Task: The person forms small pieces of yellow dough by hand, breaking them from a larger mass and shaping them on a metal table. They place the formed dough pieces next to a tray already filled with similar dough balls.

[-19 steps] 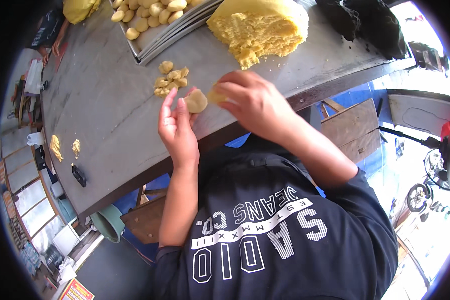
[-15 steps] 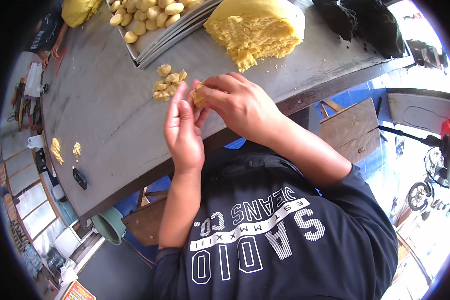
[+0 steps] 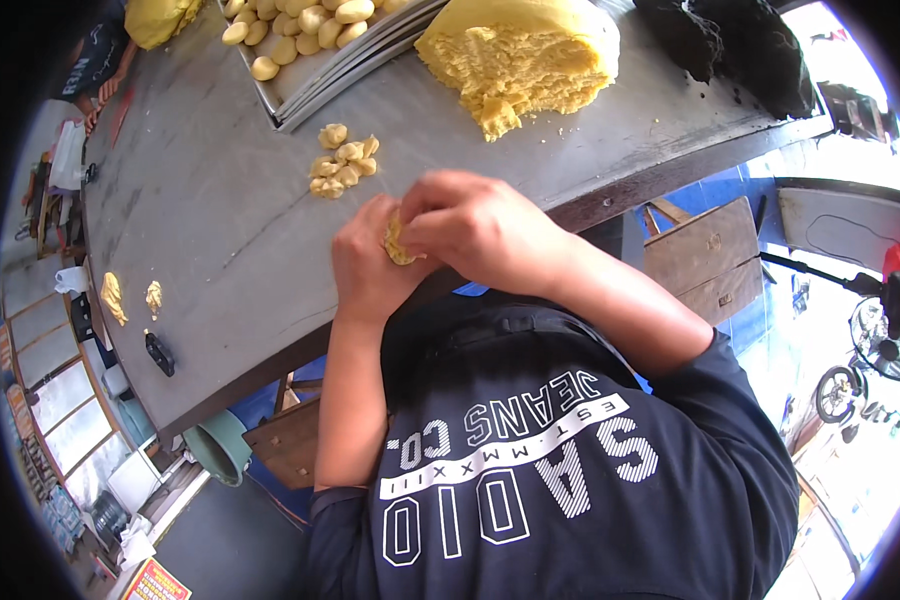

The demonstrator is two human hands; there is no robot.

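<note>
A small piece of yellow dough (image 3: 395, 243) sits between my two hands, above the near edge of the grey table. My left hand (image 3: 365, 262) is curled round it from the left. From the right, my right hand (image 3: 485, 228) pinches its upper side with bent fingers; some fingertips are hidden. Just beyond my hands lies a loose group of small pale lumps (image 3: 344, 166). Farther back stands a large torn mass of yellow dough (image 3: 520, 65). To its left, smooth pale balls (image 3: 308, 28) fill part of a metal tray.
The metal tray (image 3: 288, 118) rests on a stack of similar trays. A black plastic bag (image 3: 760, 60) lies at the far right. On the table's left are dough scraps (image 3: 113, 298) and a small black object (image 3: 158, 354). Another person's hand (image 3: 107, 92) shows at far left.
My left hand has gone from upright with fingers extended to curled round the dough. My right hand has shifted slightly right and down, still pinching it.
</note>
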